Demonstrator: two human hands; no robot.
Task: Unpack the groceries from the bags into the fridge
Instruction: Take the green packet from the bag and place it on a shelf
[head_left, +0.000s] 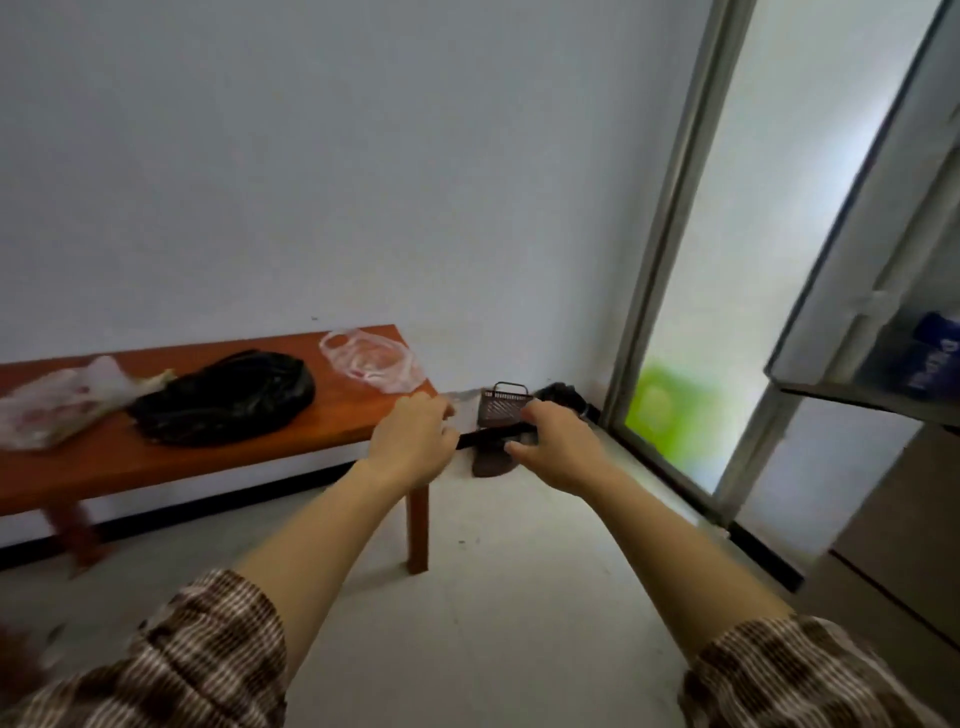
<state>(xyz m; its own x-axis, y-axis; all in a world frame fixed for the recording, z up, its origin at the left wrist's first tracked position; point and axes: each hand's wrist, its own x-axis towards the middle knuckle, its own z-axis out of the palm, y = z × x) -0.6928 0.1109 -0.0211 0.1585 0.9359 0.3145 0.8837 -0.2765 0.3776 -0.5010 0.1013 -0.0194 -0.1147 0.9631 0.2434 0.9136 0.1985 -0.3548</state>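
Both empty, fingers loosely curled, my left hand (410, 441) and right hand (558, 447) reach out side by side. The crumpled black plastic bag (223, 397) lies on the reddish wooden bench (208, 467) left of my left hand, the thin clear plastic bag (371, 366) just beyond it; grabbed by one slack handle, I judge, that clear one could tip off the bench end

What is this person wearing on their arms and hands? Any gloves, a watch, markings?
Both arms wear the same garment. The left sleeve and right sleeve are a brown-and-cream check with a fine ribbed texture, and they end well short of the wrists, leaving the forearms bare. The left hand and right hand are ungloved, and no watch or bracelet shows at either wrist.
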